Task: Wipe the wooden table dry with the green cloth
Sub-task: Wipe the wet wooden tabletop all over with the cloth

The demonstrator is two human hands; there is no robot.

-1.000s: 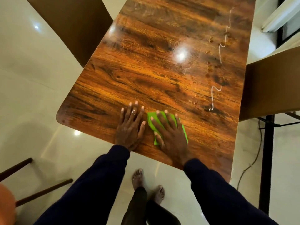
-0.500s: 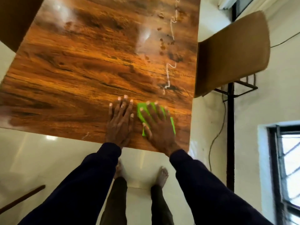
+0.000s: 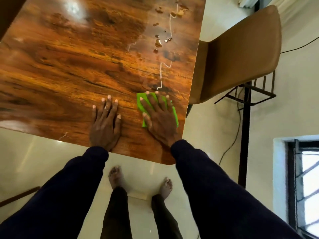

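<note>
The wooden table fills the upper left of the head view. My right hand presses flat on the folded green cloth near the table's right front corner, fingers spread and straight. Most of the cloth is hidden under that hand. A thin water trail with several droplets runs away from the cloth toward the far edge. My left hand rests flat on the bare wood to the left of the cloth, apart from it.
A brown chair stands close against the table's right edge, with a dark metal stand and a cable behind it. A window is at lower right. My bare feet stand on the pale tiled floor.
My right hand has slid the cloth to the right, away from my left hand, up to the near end of the water trail. The camera has turned right.
</note>
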